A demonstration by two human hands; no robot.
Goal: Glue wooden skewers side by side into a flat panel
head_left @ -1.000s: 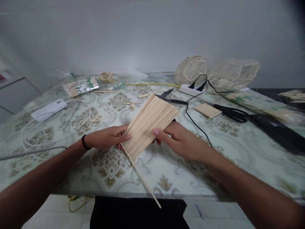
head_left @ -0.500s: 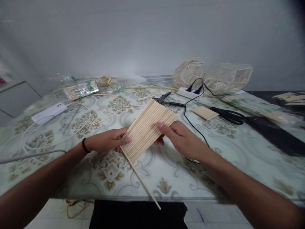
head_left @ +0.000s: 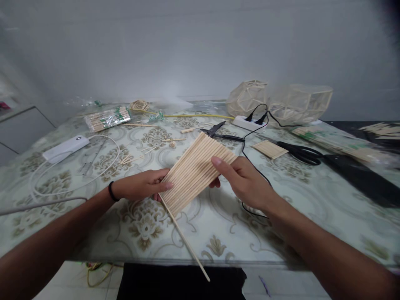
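Note:
A flat panel of pale wooden sticks (head_left: 196,171), laid side by side, is held tilted above the tablecloth. My left hand (head_left: 148,184) grips its lower left edge, thumb on top and fingers beneath. On the right edge, my right hand (head_left: 242,179) pinches the panel between thumb and fingers. One longer stick (head_left: 187,241) crosses the panel's lower end and sticks out toward the table's front edge. Whether it is fixed to the panel I cannot tell. Just beyond the panel's far corner lie dark-handled pliers (head_left: 215,130), partly covered by it.
Black scissors (head_left: 300,152) and a small stick panel (head_left: 269,149) lie to the right. Behind are a white power strip (head_left: 243,122) and two stick-frame shapes (head_left: 248,98). A white device with a cable (head_left: 66,148), a bag of sticks (head_left: 108,118) and cut pieces lie left.
My right hand has shifted slightly to the right along the panel's edge. The panel is turned a little, and the long stick's free end is slightly lower. My left hand keeps its grip.

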